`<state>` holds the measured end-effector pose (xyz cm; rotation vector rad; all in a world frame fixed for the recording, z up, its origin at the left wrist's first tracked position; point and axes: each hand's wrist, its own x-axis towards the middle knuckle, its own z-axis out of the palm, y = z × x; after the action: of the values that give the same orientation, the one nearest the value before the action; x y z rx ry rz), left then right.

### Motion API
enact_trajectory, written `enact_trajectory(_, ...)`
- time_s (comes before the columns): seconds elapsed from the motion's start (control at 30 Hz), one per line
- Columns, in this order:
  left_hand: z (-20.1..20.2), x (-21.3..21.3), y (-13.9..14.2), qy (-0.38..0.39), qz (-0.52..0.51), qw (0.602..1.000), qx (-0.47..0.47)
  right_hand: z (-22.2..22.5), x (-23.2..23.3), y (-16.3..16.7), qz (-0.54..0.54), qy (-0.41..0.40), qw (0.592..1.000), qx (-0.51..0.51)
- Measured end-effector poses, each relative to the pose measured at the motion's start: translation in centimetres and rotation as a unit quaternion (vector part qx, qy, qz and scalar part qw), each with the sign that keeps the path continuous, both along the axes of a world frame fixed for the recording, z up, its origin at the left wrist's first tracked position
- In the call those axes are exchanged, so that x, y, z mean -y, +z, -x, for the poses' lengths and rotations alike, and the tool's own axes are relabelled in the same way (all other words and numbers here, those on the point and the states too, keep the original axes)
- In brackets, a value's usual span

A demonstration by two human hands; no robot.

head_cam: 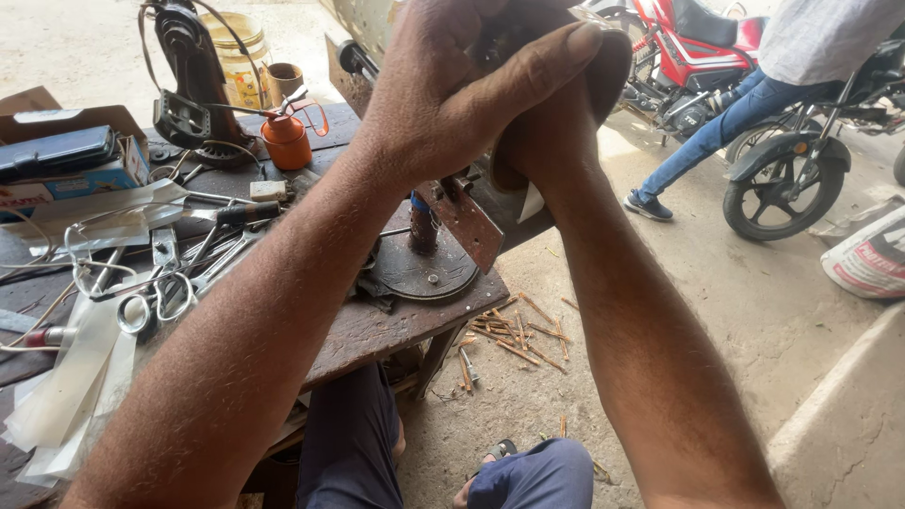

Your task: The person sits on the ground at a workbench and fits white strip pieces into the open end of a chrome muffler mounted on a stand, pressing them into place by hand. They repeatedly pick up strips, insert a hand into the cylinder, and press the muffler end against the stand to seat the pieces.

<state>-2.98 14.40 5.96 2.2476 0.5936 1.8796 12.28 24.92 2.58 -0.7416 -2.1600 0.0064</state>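
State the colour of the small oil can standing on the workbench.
The oil can is orange, with a thin metal spout; the head view shows it clearly.

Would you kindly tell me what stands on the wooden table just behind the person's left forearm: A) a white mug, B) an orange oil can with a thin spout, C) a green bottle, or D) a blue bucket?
B: an orange oil can with a thin spout stands on the wooden table, behind the left forearm.
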Motion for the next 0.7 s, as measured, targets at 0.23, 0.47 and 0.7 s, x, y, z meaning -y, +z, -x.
enact_trajectory(0.23,0.3,0.2,0.0,-0.022,-0.008,1.0,0.003,-0.1,-0.2,0.2,0.01,-0.021,1.0,0.01)
enact_trajectory(0.47,0.5,0.0,0.1,0.009,-0.02,1.0,-0.013,0.4,-0.1,0.0,0.041,-0.024,0.999,-0.003)
enact_trajectory(0.7,0.5,0.6,0.4,0.012,-0.005,1.0,-0.016,0.6,1.3,0.9,0.051,-0.015,0.998,0.014)
